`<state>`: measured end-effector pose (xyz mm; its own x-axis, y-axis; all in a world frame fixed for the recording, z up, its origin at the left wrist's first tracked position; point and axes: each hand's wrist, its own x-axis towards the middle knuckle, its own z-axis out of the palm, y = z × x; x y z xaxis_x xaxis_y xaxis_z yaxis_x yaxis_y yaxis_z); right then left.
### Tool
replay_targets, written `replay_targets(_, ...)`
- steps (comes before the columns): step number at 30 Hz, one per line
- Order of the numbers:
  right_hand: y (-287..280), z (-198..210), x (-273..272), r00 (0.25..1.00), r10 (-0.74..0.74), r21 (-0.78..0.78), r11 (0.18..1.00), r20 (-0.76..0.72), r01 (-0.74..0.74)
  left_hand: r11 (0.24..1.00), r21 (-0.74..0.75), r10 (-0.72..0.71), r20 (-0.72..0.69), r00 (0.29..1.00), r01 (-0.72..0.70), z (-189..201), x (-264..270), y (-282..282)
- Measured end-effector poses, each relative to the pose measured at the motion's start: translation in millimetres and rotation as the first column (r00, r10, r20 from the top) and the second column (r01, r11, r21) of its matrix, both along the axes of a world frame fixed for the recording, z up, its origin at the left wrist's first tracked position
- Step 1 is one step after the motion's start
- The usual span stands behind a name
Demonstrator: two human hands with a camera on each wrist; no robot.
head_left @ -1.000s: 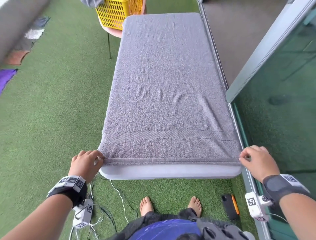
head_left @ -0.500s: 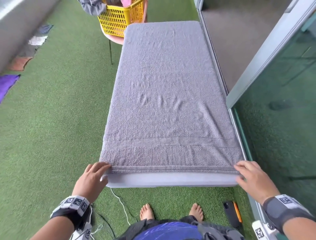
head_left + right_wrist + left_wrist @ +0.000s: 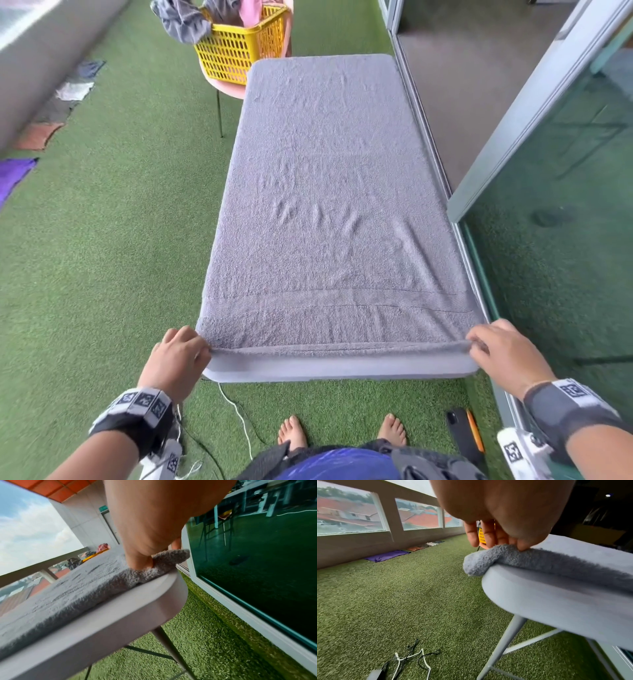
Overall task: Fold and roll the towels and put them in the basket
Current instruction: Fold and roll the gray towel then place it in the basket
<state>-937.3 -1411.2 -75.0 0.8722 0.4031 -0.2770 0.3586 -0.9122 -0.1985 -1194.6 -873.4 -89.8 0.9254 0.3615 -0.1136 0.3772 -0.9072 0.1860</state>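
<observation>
A large grey towel (image 3: 329, 205) lies spread flat over the whole white folding table (image 3: 335, 368). My left hand (image 3: 202, 347) pinches the towel's near left corner (image 3: 481, 561) at the table edge. At the near right corner (image 3: 169, 559), my right hand (image 3: 476, 346) pinches the towel between thumb and fingers. The near hem is lifted a little into a thin ridge between the two hands. A yellow basket (image 3: 239, 51) stands on a pink stool beyond the table's far left corner, with grey and pink cloths hanging over its rim.
Green artificial turf (image 3: 102, 257) covers the floor. A glass door and its frame (image 3: 548, 171) run close along the table's right side. Cables (image 3: 412, 657) lie on the turf by my bare feet, a phone (image 3: 460, 435) to their right. Cloths (image 3: 17, 174) lie along the left wall.
Both hands went from lying on the near corners with looser fingers to pinching them, and the hem has risen slightly. The head view has tilted up, showing more of the basket.
</observation>
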Motion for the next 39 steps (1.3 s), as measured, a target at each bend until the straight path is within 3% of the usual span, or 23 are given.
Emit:
replay_targets(4,5.1,-2.2,9.6,1.000,-0.025,0.010,1.000,-0.018,0.025,0.997,-0.011,0.072,-0.066,0.995,-0.073,3.1,12.2,1.6)
replay_targets(11,21.8,2.8,7.5,0.995,-0.095,0.077,0.992,-0.018,0.096,0.990,-0.013,0.139,0.017,0.990,-0.139,6.4,17.3,-5.8)
replay_targets(16,18.8,-1.1,0.8,1.000,-0.017,0.056,0.998,0.006,0.016,0.998,-0.068,0.018,0.117,0.993,-0.010,3.8,18.5,-19.3)
replay_targets(21,11.0,-2.1,-4.5,0.996,0.092,-0.058,0.994,-0.019,-0.093,0.996,-0.065,-0.061,0.080,0.995,0.066,-6.4,6.6,-15.2)
replay_targets(29,13.5,-2.8,6.3,0.992,0.124,-0.136,0.983,-0.004,-0.124,0.993,-0.025,-0.110,0.101,0.989,0.113,-4.7,6.9,-6.5)
replay_targets(33,12.8,0.7,9.5,0.995,0.082,-0.085,0.993,-0.059,-0.087,0.991,-0.001,-0.130,0.085,0.988,0.131,-2.8,5.4,-7.9)
replay_targets(39,26.1,5.1,22.2,0.994,-0.073,0.035,0.997,-0.081,0.076,1.000,-0.029,0.005,0.054,0.999,-0.004,-0.8,24.9,-3.9)
